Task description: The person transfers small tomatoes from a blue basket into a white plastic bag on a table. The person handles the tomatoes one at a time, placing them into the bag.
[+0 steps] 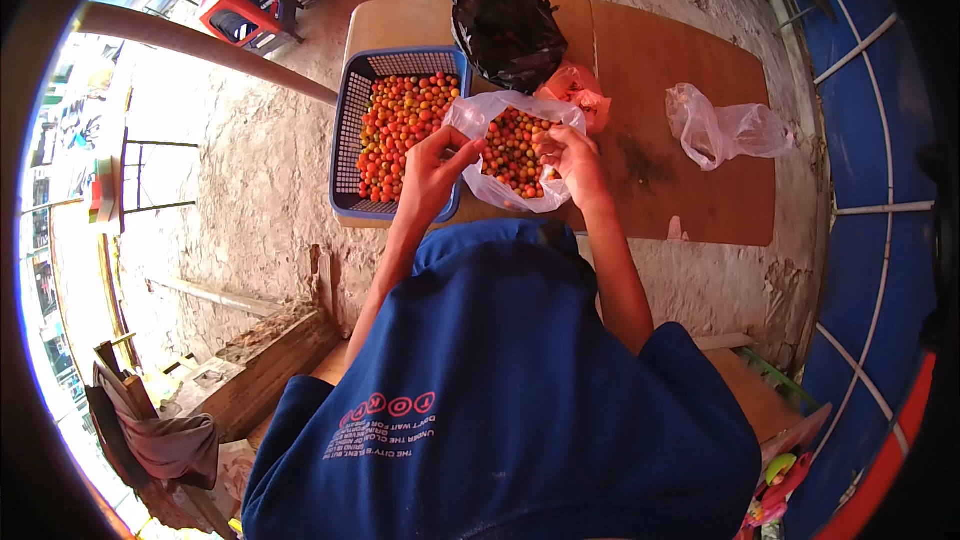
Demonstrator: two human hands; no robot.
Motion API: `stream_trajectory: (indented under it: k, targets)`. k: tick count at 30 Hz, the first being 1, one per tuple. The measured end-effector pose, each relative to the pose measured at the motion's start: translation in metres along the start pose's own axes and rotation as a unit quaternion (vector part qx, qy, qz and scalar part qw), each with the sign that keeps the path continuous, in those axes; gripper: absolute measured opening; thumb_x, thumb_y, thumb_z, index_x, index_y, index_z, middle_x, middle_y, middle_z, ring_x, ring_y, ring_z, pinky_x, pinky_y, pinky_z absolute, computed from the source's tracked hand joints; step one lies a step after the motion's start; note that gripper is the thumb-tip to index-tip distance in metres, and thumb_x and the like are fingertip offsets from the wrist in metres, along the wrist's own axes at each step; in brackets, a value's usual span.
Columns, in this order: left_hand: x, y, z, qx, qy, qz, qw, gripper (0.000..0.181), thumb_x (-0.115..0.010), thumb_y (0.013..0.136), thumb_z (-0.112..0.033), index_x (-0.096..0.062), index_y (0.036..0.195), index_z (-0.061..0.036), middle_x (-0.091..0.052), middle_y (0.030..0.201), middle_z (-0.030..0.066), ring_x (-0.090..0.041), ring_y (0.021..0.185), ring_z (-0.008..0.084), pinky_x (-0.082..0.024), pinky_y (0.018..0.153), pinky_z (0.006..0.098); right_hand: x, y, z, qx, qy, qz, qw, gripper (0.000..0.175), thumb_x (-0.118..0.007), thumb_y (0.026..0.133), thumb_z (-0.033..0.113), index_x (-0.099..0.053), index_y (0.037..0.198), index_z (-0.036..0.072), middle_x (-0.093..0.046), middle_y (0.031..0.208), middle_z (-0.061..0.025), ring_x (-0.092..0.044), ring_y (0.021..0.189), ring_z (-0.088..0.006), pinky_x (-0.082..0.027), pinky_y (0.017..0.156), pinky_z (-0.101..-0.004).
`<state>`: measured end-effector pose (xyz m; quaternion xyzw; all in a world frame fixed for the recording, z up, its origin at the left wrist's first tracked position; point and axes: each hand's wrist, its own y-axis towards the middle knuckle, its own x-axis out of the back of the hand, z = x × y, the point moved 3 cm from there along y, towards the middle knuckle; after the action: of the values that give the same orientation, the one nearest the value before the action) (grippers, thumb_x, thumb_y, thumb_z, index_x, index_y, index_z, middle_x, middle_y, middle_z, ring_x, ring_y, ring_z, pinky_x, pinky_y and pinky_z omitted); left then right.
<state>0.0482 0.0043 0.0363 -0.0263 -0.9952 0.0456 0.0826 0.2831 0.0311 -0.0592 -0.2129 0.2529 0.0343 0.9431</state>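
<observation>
A clear plastic bag (559, 202) lies open before me on the table, holding many small red, orange and yellowish fruits (517, 150) that look like cherry tomatoes. My left hand (439, 165) reaches over the bag's left rim, thumb and fingertips close together; whether something small is pinched there is unclear. Over the bag's right side, my right hand (571, 161) has curled fingers at the fruits, and its grip is partly hidden. To the left stands a blue plastic basket (346, 191) with more of the same fruits (405, 127), partly behind my left hand.
A full black plastic bag (510, 30) stands at the table's back, beside a red plastic bag (577, 94). A crumpled clear bag (727, 127) lies on the right of the wooden table (690, 202). Further off are a red stool (247, 11) and a slanting pole (210, 49).
</observation>
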Motion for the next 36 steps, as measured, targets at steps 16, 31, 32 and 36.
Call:
stream_trajectory:
  k: [16,31,32,36]
  targets:
    - [0.031,0.001,-0.010,-0.143,0.135,-0.118,0.973,0.023,-0.077,0.080,-0.018,-0.071,0.087,0.0033,-0.068,0.099,0.0111,-0.064,0.092,0.0198,-0.048,0.084,0.0305,0.036,-0.029,0.011,0.056,0.447,0.113,0.886,0.040,-0.049,0.102,0.028,-0.054,0.130,0.000,-0.065,0.114,-0.0121,-0.061,0.095,-0.0199,-0.051,0.085,-0.0333]
    - [0.013,0.007,0.005,-0.104,0.054,-0.032,0.993,0.021,-0.074,0.082,-0.014,-0.071,0.093,0.0036,-0.067,0.106,0.0121,-0.063,0.097,0.0201,-0.048,0.085,0.0305,-0.019,0.078,-0.057,0.180,-0.659,0.035,0.730,0.036,-0.056,0.083,0.007,-0.059,0.118,0.001,-0.064,0.117,-0.0216,-0.062,0.106,-0.0379,-0.047,0.091,-0.0462]
    - [0.011,0.008,0.005,-0.100,0.039,-0.032,0.994,0.021,-0.074,0.082,-0.015,-0.072,0.093,0.0031,-0.067,0.100,0.0107,-0.063,0.093,0.0190,-0.047,0.083,0.0305,-0.021,0.081,-0.057,0.205,-0.667,0.033,0.716,0.034,-0.056,0.083,0.009,-0.060,0.117,0.001,-0.064,0.114,-0.0216,-0.062,0.104,-0.0383,-0.048,0.089,-0.0471]
    - [0.010,0.012,0.002,-0.084,0.073,-0.023,0.994,0.021,-0.073,0.083,-0.015,-0.072,0.094,0.0028,-0.066,0.097,0.0087,-0.062,0.091,0.0164,-0.048,0.078,0.0302,-0.027,0.088,-0.060,0.360,-0.663,-0.031,0.656,0.023,-0.061,0.082,0.013,-0.062,0.103,0.004,-0.067,0.096,-0.0206,-0.064,0.088,-0.0402,-0.049,0.079,-0.0503]
